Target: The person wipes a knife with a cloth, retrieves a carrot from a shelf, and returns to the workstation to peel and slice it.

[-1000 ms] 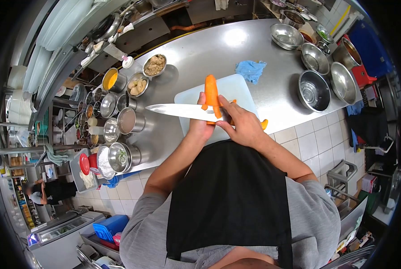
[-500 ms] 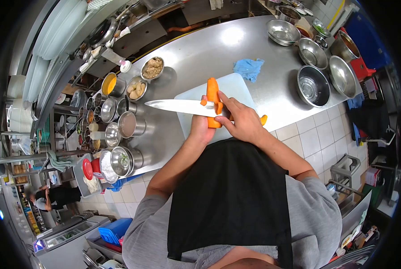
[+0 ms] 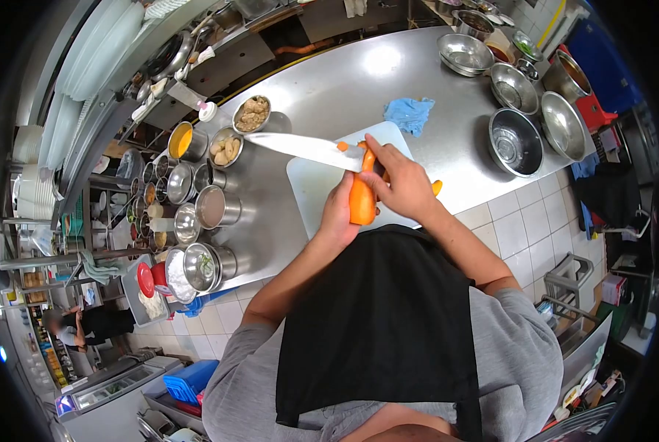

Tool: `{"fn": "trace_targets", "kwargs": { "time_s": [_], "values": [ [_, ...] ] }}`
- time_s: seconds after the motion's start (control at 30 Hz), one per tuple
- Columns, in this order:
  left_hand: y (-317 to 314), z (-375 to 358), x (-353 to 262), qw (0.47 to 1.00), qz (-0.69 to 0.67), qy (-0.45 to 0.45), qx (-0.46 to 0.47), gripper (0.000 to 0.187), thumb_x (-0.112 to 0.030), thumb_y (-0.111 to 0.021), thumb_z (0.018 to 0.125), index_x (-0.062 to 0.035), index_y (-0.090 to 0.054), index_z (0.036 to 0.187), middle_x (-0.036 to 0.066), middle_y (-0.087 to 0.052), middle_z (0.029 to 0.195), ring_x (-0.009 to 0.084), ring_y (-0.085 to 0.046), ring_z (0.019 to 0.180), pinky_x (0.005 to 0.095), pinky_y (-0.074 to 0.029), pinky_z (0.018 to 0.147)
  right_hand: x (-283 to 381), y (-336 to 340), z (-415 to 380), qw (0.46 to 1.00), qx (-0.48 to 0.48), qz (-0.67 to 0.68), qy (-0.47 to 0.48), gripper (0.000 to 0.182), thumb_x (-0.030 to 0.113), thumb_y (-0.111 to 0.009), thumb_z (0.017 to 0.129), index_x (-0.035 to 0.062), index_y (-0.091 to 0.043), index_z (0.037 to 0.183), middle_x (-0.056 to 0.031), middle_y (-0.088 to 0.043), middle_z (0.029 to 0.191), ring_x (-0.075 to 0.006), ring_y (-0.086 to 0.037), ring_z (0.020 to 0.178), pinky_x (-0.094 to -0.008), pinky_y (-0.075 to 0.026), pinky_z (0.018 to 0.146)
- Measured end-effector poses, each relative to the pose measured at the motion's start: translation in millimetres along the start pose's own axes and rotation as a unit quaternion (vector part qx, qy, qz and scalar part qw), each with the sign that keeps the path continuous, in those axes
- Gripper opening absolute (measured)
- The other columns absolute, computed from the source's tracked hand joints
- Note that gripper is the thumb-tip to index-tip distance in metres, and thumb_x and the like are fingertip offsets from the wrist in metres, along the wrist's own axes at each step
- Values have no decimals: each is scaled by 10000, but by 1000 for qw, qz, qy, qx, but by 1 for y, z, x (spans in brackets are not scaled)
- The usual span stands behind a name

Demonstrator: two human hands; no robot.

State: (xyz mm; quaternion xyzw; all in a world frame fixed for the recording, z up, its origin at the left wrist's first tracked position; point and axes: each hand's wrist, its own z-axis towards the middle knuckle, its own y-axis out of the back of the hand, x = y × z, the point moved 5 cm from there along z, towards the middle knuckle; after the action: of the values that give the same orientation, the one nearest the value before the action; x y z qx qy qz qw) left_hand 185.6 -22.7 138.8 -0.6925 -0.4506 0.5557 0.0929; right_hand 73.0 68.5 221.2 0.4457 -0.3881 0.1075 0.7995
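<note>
An orange carrot [image 3: 362, 200] is held over the white cutting board [image 3: 314, 193]. My left hand [image 3: 339, 212] is wrapped round its left side. My right hand [image 3: 404, 183] is closed on a large knife [image 3: 300, 147], whose blade points left and lies across the upper part of the carrot. A small orange piece clings to the blade. The knife's handle is mostly hidden by my right fingers. Another orange piece [image 3: 437, 187] shows just right of my right hand.
A blue cloth [image 3: 409, 115] lies beyond the board on the steel table [image 3: 329, 88]. Metal bowls [image 3: 516, 141] stand at the right; food bowls [image 3: 226, 147] and pots [image 3: 217, 205] line the left. Another person [image 3: 86, 328] stands far left.
The knife has moved up and its tip now angles farther up. The carrot has shifted down, with its near end closer to my apron. Both hands have moved slightly.
</note>
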Motion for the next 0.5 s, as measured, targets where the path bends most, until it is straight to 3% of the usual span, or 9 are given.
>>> {"fn": "trace_targets", "kwargs": {
  "time_s": [0.13,0.2,0.27,0.3,0.4,0.5],
  "values": [
    [0,7,-4,1000,-14,-9,22,502,-522,-432,1041,-125,-508,1338,61,-623,1123,192,-611,971,405,-532,736,-11,4,5,1000,-7,-16,-8,609,361,-652,933,28,-500,1420,-108,-640,977,-279,-670,740,-379,-547,673],
    [8,19,-6,999,-30,-24,19,517,-532,-427,1041,-114,-510,1334,63,-621,1131,206,-614,990,418,-538,776,-6,6,-2,999,30,-15,-4,609,362,-650,936,31,-498,1423,-115,-642,981,-284,-672,759,-383,-547,683],
    [19,25,-16,988,-86,-107,-77,507,-502,-443,1045,-54,-531,1263,90,-630,1088,212,-641,944,406,-541,827,0,2,-16,998,66,-10,-1,608,362,-649,938,35,-495,1427,-121,-644,984,-288,-673,777,-387,-547,693],
    [19,22,-22,990,-84,-94,-65,513,-503,-469,1038,-44,-535,1257,103,-626,1082,225,-641,974,421,-526,897,2,0,-24,997,73,-13,17,618,367,-651,937,39,-488,1435,-130,-647,994,-293,-674,790,-387,-548,700],
    [18,20,-33,993,-68,-90,-30,491,-509,-453,1040,-69,-528,1245,111,-626,1079,252,-646,941,436,-545,858,3,-5,-38,996,79,-29,38,644,381,-651,936,50,-465,1456,-150,-655,1023,-302,-673,805,-388,-553,710],
    [20,22,-29,992,-55,-95,-66,484,-498,-448,1046,-61,-532,1237,119,-631,1045,249,-652,905,429,-548,862,0,-4,-40,996,70,-40,28,654,386,-652,934,49,-458,1460,-150,-660,1041,-297,-675,817,-387,-556,706]
  ]
}}
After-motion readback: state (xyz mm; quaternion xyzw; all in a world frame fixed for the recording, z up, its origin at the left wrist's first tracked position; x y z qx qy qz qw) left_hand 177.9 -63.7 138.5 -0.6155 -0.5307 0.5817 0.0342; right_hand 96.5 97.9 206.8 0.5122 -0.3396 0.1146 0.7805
